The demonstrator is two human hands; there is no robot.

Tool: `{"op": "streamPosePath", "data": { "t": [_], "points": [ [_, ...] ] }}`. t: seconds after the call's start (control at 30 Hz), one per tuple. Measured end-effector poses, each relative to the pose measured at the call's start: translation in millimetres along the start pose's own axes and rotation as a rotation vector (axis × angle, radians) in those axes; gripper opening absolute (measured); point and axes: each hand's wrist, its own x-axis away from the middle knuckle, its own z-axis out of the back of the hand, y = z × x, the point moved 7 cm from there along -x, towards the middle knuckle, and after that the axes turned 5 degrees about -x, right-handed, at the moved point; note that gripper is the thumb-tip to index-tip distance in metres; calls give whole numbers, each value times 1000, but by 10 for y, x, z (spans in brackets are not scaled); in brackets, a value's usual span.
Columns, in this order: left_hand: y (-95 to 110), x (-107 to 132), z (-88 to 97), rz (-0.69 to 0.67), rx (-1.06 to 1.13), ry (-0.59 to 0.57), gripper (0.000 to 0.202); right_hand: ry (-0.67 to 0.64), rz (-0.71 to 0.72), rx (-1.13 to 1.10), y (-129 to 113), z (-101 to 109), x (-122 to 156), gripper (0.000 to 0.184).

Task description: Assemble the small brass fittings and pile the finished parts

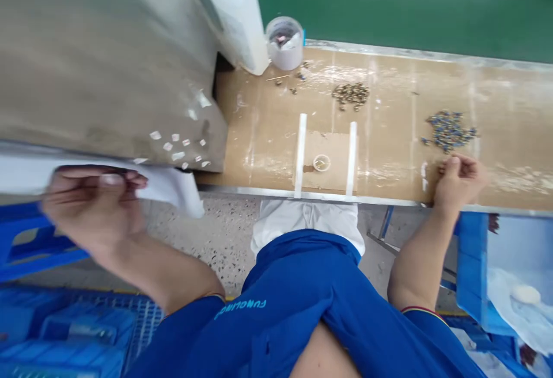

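Note:
My left hand [93,208] is raised at the left, beside a white sheet [173,191] hanging from the grey surface. Its thumb presses on curled fingers; whatever they pinch is hidden. On the brown bench, my right hand [462,179] rests just below a pile of small blue and brass-coloured parts [451,130]. Thumb and fingers meet there, and I cannot make out anything between them. A second pile of small brass-coloured parts [351,95] lies farther left. Between two white strips sits a small round clear ring or cup [321,163] on a cardboard square [330,144].
A white bottle with a blue cap [239,18] and a tape roll [285,44] holding scraps stand at the back left. Small white pieces [177,147] are scattered on the grey surface [108,67]. Blue crates [78,332] are below left; a blue bin [473,268] is below right.

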Motion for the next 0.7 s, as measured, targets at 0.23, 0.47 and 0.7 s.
{"op": "streamPosePath", "data": {
  "t": [0.23, 0.47, 0.7],
  "points": [
    [-144, 861, -108, 71, 225, -608, 28, 108, 123, -81, 92, -26, -80, 37],
    [-186, 1122, -517, 262, 443, -749, 36, 190, 56, -124, 61, -1, -84, 44],
    [-340, 1241, -941, 189, 430, -931, 22, 205, -10, 19, -78, -15, 7, 48]
  ]
}}
